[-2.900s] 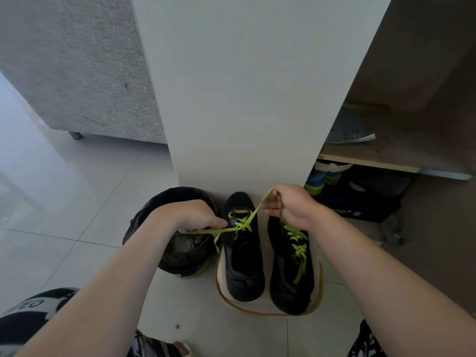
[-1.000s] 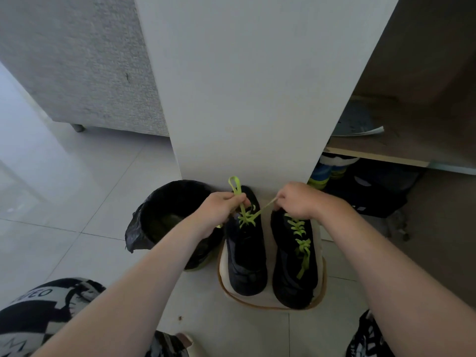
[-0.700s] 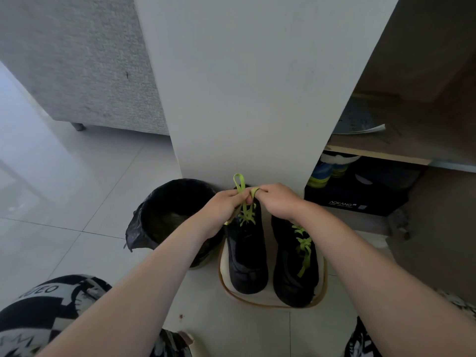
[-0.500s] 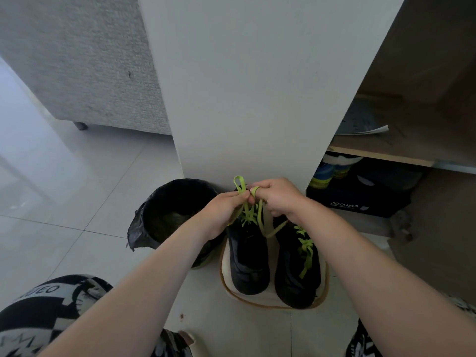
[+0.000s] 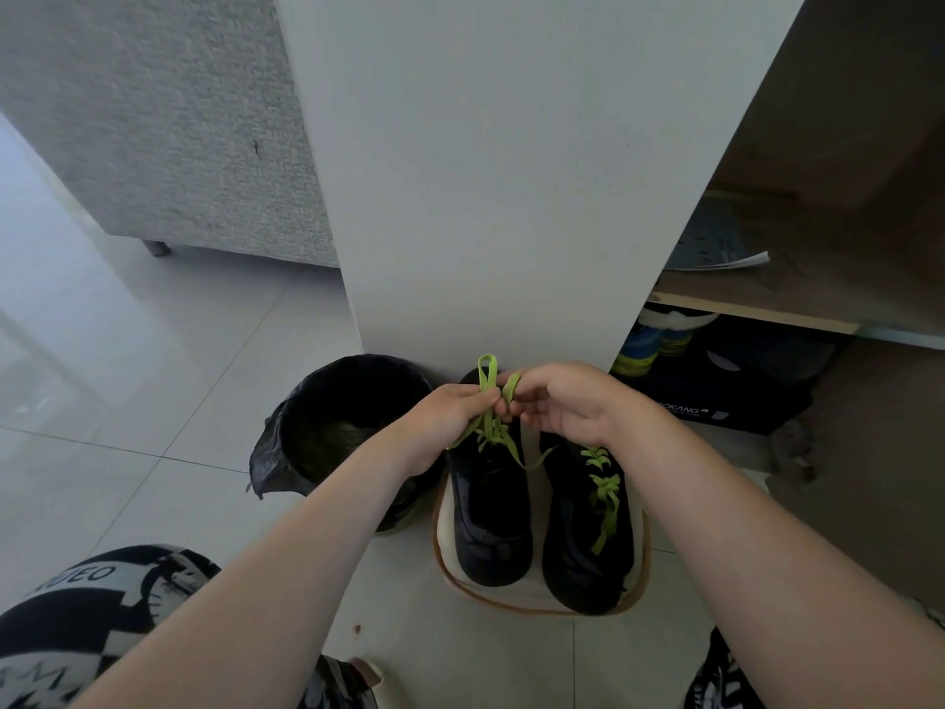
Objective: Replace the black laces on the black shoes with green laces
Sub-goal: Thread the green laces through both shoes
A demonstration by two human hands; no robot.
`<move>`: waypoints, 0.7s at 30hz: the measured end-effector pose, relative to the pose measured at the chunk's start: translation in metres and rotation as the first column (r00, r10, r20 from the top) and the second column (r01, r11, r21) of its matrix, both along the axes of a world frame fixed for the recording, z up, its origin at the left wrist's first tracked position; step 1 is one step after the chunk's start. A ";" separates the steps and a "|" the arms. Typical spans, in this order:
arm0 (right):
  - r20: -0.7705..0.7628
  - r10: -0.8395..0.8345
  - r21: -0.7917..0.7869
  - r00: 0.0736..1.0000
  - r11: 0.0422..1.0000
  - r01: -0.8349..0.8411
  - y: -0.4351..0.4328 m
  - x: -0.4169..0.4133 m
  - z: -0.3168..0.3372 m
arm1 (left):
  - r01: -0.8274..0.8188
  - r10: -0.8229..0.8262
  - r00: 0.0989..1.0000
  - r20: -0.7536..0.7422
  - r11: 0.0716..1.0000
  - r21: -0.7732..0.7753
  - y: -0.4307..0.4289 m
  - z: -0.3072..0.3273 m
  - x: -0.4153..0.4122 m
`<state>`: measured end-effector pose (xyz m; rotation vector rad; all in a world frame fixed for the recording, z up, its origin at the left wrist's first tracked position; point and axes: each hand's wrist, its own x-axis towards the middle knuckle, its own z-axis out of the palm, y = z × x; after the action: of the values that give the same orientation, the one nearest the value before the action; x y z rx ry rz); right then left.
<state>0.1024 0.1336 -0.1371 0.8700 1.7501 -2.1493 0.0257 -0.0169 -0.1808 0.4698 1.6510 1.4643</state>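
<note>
The green lace (image 5: 495, 436) on the shoe (image 5: 491, 514) beneath your hands is threaded; your left hand (image 5: 447, 417) and right hand (image 5: 565, 404), pressed together, each pinch 1 loop, bow not yet tied. The other shoe (image 5: 583, 555), below your right wrist, seems finished.

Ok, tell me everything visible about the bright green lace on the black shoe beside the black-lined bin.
The flat, bright green fabric lace is threaded across the upper part of the black shoe. Above the shoe's opening the left hand pinches one upright loop and the right hand pinches a smaller one beside it. A loose end trails toward the other shoe. No bow yet.
</note>
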 end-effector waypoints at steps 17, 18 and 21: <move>-0.119 0.117 0.263 0.986 0.961 -0.082 -0.001 0.009 -0.001 | -0.021 0.020 0.999 -0.027 0.998 -0.057 -0.003 -0.001 0.002; -0.128 0.105 0.329 0.986 0.943 -0.058 -0.003 0.008 -0.001 | -0.019 0.015 0.999 -0.043 0.997 -0.073 -0.003 -0.001 0.002; -0.128 0.155 0.499 0.980 0.864 -0.072 -0.005 0.007 0.001 | 0.003 -0.008 0.999 -0.045 0.995 -0.095 -0.002 -0.002 0.001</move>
<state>0.1098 0.1284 -0.1366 0.6792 2.4303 -1.7612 0.0270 -0.0193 -0.1826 0.4573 1.7455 1.3733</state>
